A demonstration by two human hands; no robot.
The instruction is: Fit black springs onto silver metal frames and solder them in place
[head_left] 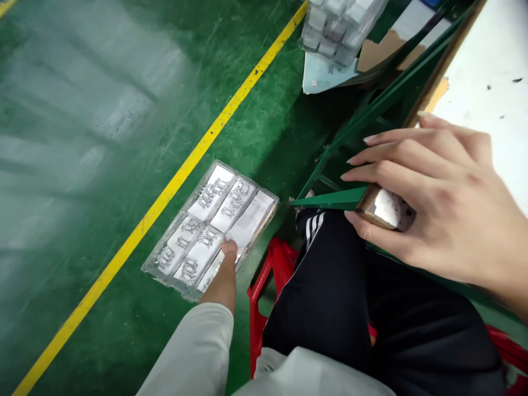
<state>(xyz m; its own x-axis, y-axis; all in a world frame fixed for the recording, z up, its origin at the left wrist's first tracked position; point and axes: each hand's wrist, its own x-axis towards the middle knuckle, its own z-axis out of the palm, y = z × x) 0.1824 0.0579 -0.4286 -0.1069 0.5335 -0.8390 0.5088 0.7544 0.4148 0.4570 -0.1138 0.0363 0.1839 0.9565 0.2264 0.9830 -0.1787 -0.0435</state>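
Note:
My left hand (229,249) reaches down to a clear plastic tray (150,268) on the floor. It looks closed at the middle divider, beside a white sheet (250,219) in one compartment; what its fingertips hold, if anything, is hidden. Small shiny metal parts (208,237) lie in clusters on white liners in several compartments. Up at the right, my right hand (437,181) rests over the corner of a white-topped table (490,60). Its fingers are stretched out and apart over the edge, and the thumb lies along the other side of the worn corner (385,209).
A green metal table frame (330,199) stands beside my legs. Under me is a red plastic stool (264,291). Stacked clear trays (330,27), a light blue sheet (325,74) and brown cardboard (381,52) are farther off. A yellow line (190,170) crosses the green floor.

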